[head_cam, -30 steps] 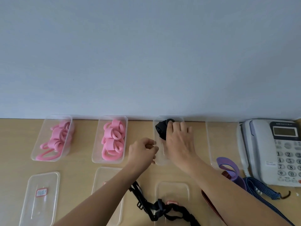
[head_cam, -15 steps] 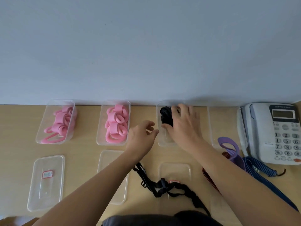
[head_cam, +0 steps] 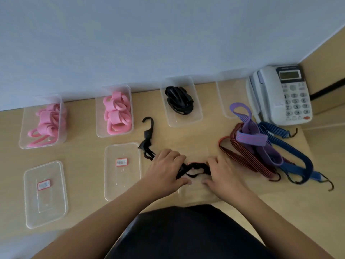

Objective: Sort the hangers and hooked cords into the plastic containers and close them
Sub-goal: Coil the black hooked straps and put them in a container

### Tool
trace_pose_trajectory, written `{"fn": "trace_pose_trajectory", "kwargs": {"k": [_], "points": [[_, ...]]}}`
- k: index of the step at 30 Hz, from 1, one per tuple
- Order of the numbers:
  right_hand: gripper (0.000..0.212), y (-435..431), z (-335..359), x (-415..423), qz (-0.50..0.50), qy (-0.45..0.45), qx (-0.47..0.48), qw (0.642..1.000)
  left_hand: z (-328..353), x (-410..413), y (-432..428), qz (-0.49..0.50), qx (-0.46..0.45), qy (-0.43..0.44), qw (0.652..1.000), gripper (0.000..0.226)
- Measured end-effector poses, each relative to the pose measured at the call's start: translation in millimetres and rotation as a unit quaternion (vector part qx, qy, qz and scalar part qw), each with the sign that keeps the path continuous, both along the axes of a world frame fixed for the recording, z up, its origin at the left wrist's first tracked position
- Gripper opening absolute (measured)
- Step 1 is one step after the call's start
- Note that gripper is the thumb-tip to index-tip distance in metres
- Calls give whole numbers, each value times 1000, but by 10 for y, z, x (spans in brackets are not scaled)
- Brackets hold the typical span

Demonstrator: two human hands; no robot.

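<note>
Fingers of my left hand (head_cam: 164, 171) and right hand (head_cam: 224, 172) curl round the black hooked cord (head_cam: 195, 166), nearward of the black-filled container (head_cam: 197, 118); its hooked tail runs left of that container, nearest my left hand.

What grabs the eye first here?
Both hands, left hand and right hand, grip a black hooked cord at front centre. Bright pink hangers sit in two clear containers at back left. A red, purple and blue cord tangle lies right, before a white phone.
</note>
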State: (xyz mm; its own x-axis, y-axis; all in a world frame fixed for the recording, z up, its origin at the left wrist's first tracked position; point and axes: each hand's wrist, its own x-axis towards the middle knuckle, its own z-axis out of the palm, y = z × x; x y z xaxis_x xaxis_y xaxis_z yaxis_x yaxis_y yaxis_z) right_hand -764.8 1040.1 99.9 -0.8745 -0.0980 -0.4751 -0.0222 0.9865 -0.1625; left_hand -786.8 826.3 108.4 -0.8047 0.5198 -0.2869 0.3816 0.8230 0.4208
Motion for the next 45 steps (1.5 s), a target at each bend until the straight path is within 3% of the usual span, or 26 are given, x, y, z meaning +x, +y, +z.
{"fn": "trace_pose_trajectory", "kwargs": {"k": [4,7,11,14,18,22,25,31,35,37,40,45], "points": [[21,-17,108,132,-41,59,-44,996,-26,116,87,-16,-55,29,998,77],[16,-82,347,201,-85,108,-196,971,129,195,95,0,22,32,999,76],[21,-222,888,248,-86,193,-320,923,602,239,33,64,172,61,981,25],[21,-270,1341,279,-124,206,-373,896,1058,260,-83,110,223,108,962,9],[28,-335,1981,418,-153,192,-519,819,1782,344,-170,130,275,160,939,6],[28,-400,2618,625,-111,191,-646,730,2483,446,-210,166,364,163,902,18],[31,-474,2999,794,-70,193,-668,716,2884,615,-203,160,428,150,877,29],[15,-525,3466,953,-87,266,-668,690,3176,917,-192,109,426,198,876,33],[6,-460,3691,923,-81,290,-680,668,3223,1116,-67,107,528,87,838,25],[19,-386,3782,871,-91,288,-687,661,3247,1164,6,131,567,40,812,17],[31,-265,3847,799,-90,244,-720,644,3248,1202,132,171,578,35,797,16],[11,-107,3744,721,-47,252,-706,660,3174,1287,380,194,605,-41,771,24]]}}
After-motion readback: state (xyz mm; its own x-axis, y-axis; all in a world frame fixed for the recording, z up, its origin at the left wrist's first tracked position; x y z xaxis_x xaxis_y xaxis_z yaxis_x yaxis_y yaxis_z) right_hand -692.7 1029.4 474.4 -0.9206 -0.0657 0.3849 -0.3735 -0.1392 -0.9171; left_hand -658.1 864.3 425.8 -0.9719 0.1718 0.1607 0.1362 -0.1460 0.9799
